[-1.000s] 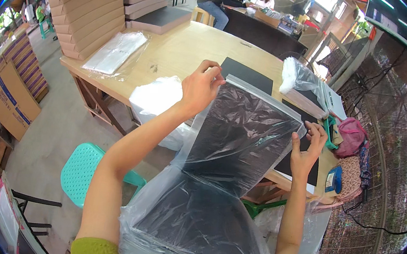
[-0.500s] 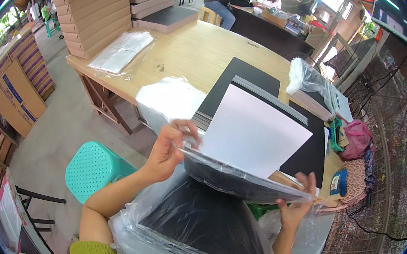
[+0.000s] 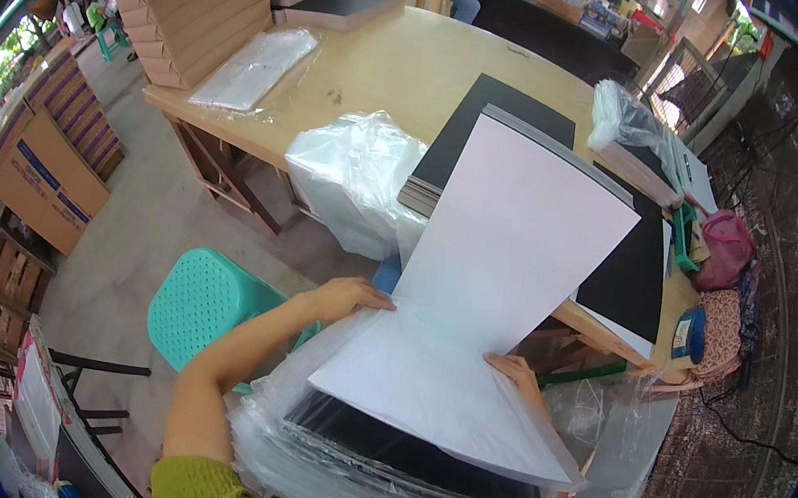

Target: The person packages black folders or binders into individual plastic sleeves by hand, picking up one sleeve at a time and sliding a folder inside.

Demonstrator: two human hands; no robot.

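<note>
Across my lap lies a pile of black boards in clear plastic sleeves (image 3: 376,453). A white-faced board in a clear plastic sleeve (image 3: 442,392) rests over this pile, its far end against a white board (image 3: 531,215) that leans out from the table. My left hand (image 3: 351,297) is closed on the left edge of the clear sleeve, fingers lying over its top. On the right side, my right hand (image 3: 515,369) pinches the opposite edge, its wrist partly hidden under the sleeved board.
Black boards (image 3: 502,123) are stacked on the wooden table (image 3: 381,60), beside loose clear plastic sleeves (image 3: 354,165). Brown-wrapped packs (image 3: 190,9) stand at far left. A green stool (image 3: 205,306) stands left; a pink bag (image 3: 726,249) sits at the right edge.
The sleeved board was tilted up with its dark side toward me; now it lies lower with its white side up. Both hands have come in closer together along its edges.
</note>
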